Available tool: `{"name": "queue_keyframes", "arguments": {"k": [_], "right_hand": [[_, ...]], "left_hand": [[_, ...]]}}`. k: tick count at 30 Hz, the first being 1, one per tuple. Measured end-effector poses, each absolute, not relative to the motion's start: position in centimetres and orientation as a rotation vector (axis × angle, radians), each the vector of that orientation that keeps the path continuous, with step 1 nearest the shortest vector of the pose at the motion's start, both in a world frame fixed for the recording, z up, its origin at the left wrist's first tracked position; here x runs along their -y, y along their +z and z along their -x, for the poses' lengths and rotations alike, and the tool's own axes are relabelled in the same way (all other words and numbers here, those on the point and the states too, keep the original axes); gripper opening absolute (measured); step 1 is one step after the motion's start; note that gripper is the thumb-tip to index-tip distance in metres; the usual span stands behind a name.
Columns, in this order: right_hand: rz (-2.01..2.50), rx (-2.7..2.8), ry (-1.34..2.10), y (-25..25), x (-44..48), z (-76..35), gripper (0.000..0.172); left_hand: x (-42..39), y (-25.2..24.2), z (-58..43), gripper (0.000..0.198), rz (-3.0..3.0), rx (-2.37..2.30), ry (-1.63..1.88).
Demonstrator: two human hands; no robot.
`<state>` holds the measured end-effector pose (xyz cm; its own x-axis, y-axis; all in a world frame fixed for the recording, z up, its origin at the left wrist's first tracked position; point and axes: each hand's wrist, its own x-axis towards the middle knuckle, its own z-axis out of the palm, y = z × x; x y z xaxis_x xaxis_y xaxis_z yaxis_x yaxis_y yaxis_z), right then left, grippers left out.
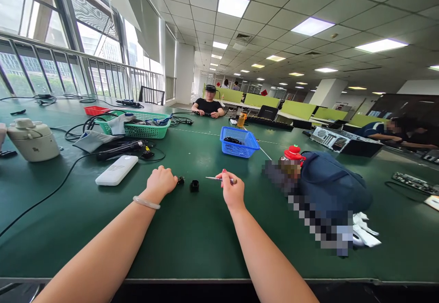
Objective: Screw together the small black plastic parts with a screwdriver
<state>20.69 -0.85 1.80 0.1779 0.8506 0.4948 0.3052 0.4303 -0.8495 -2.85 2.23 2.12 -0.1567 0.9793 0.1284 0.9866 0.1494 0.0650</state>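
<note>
My left hand [160,181] rests as a loose fist on the green table [192,234], its fingers closed round a small black part [180,181] that sticks out at the right. A second small black part [194,186] stands on the table between my hands, touching neither. My right hand [232,190] is closed on a thin metal tool [216,179] whose tip points left toward the black parts. A pale bangle sits on my left wrist.
A white flat box [116,170] lies left of my left hand, with black cables and a white appliance [32,139] beyond. A blue basket [238,141] and a green basket [137,123] stand farther back. A dark blue bag [329,184] lies at the right. A person sits at the far end.
</note>
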Motion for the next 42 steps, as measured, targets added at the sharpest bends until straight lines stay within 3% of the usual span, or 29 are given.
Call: {"name": "queue_keyframes", "arguments": {"k": [5,10,17,27,32,37,42], "right_hand": [[1.124,1.377,0.574,1.9,0.9,-20.6,0.051],[1.129,1.381,0.564,1.9,0.9,-20.6,0.050],[1.138,1.383,0.558,1.9,0.9,-20.6,0.050],[1.152,1.389,0.602,1.6,0.4,-20.7,0.051],[1.143,1.384,0.622,1.7,0.6,-20.6,0.052],[1.147,1.398,0.647,1.6,0.7,-20.5,0.053],[1.144,1.437,0.617,1.4,0.7,-20.5,0.053]], "left_hand": [[-1.7,2.7,2.1,0.045,2.061,2.377,-0.094],[-1.3,3.0,0.8,0.066,2.175,2.342,-0.171],[-1.6,0.2,-0.7,0.063,2.693,1.741,-0.296],[-2.6,-1.3,-0.7,0.047,2.752,1.665,-0.467],[-4.4,-0.7,2.3,0.045,2.541,1.929,-0.422],[-5.2,0.0,7.3,0.052,1.835,2.509,-0.436],[-5.1,0.0,9.4,0.050,1.631,2.558,-0.579]]}}
